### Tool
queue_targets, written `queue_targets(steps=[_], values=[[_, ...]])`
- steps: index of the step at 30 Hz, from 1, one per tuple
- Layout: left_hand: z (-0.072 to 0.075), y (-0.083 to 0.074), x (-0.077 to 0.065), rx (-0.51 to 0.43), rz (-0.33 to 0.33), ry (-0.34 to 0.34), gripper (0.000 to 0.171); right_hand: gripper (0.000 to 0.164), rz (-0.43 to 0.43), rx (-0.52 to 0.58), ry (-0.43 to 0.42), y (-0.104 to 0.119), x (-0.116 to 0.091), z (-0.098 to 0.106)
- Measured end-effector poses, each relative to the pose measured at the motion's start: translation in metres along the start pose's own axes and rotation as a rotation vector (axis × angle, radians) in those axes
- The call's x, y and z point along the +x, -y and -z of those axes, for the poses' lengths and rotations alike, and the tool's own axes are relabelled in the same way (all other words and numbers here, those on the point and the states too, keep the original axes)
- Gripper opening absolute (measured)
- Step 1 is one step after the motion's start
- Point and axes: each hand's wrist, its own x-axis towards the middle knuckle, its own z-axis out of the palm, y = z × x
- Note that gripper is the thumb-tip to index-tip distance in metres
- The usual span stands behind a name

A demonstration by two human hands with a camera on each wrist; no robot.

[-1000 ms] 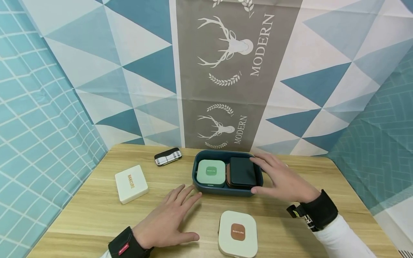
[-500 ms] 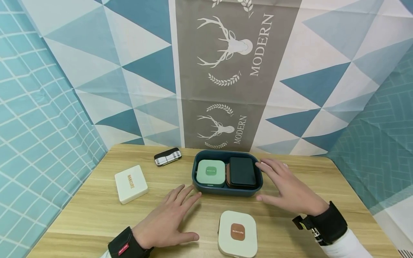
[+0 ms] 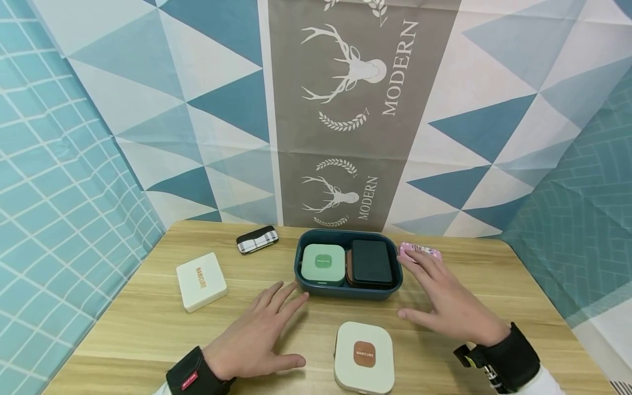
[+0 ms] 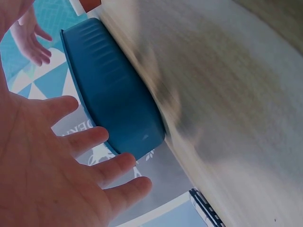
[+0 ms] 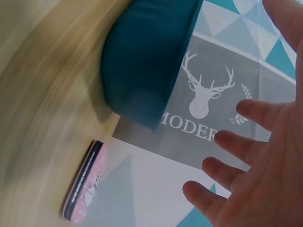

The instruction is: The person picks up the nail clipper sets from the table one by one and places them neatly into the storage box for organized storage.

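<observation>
A dark blue bin (image 3: 340,292) stands at the back middle of the table. Inside it, a mint green manicure case (image 3: 321,273) lies left of a dark green, nearly black square case (image 3: 371,260), which lies over a brown edge. My left hand (image 3: 261,334) is spread palm down before the bin's front left corner, holding nothing. To the bin's right, my right hand (image 3: 451,304) has its fingers extended and holds nothing. Its fingertips overlap a small pink case (image 3: 429,251) in the head view; the right wrist view shows that pink case (image 5: 87,184) apart from them.
A cream case with a brown label (image 3: 365,377) lies in front, between my hands. At the left are a white manicure box (image 3: 192,282) and, farther back, a plaid case (image 3: 258,240). Patterned sheets (image 3: 222,120) rise behind the wooden table (image 3: 128,329).
My right hand has drawn off the bin's right side, moving right and toward me. The pink case behind it has come into sight. My left hand has stayed where it was.
</observation>
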Motion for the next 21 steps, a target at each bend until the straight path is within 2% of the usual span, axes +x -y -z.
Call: queue_targets(steps=[5, 13, 21], values=[[0.000, 0.001, 0.000, 0.001, -0.001, -0.003, 0.103, 0.099, -0.072, 0.022, 0.028, 0.003, -0.005, -0.004], [0.000, 0.001, 0.001, -0.003, 0.003, 0.000, 0.104, 0.103, -0.070, 0.019, 0.019, 0.004, -0.015, -0.013], [0.000, 0.000, 0.001, -0.011, 0.010, 0.008, 0.103, 0.108, -0.119, 0.032, 0.026, 0.003, -0.023, -0.020]])
